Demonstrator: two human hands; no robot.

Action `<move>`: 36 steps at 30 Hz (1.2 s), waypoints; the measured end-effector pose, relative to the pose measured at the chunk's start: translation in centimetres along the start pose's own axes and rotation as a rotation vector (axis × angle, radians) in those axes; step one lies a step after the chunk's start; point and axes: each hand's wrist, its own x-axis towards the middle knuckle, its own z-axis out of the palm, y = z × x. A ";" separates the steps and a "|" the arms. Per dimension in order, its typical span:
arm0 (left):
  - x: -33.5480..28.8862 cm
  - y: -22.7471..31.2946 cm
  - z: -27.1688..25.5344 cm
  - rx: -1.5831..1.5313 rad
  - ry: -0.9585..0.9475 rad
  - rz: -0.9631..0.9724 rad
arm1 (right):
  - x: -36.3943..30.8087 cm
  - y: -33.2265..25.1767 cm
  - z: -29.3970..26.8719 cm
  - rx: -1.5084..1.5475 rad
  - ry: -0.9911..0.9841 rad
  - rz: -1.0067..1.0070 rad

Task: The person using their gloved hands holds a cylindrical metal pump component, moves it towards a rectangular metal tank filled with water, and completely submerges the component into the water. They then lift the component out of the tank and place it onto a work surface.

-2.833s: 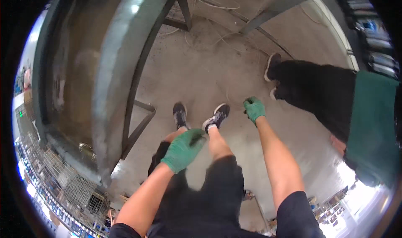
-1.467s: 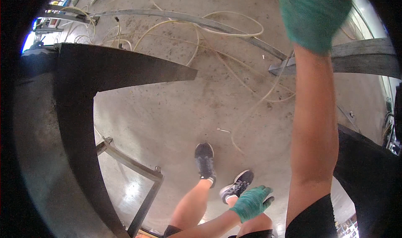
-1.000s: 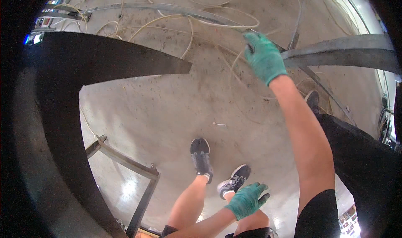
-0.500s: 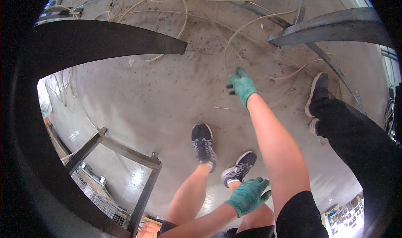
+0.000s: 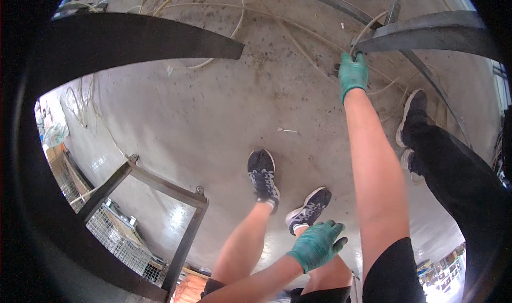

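Note:
My right hand (image 5: 353,72), in a green glove with dark fingertips, reaches out over the floor beside the end of a grey metal beam (image 5: 426,34). Its fingers are closed round a thin pale hose (image 5: 368,30), which curves up from them past the beam's end. My left hand (image 5: 317,245), in a matching glove, lies over my right leg near the knee. Its fingers are extended and nothing is in them.
A dark beam (image 5: 144,39) crosses at upper left. More pale hose (image 5: 242,15) loops over the stained concrete floor (image 5: 202,105). A metal frame (image 5: 165,183) stands at lower left by a wire-mesh basket (image 5: 114,236). Another person's dark-trousered leg (image 5: 448,164) is at right.
My right hand has moved up and to the right toward the grey beam, bringing the hose along and tightening its curve. My left hand stays at my leg; the view has shifted slightly.

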 end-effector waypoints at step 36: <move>-8.8 3.4 -23.4 0.383 0.515 -0.032 | -0.8 -17.1 21.3 -0.622 -0.550 -1.189</move>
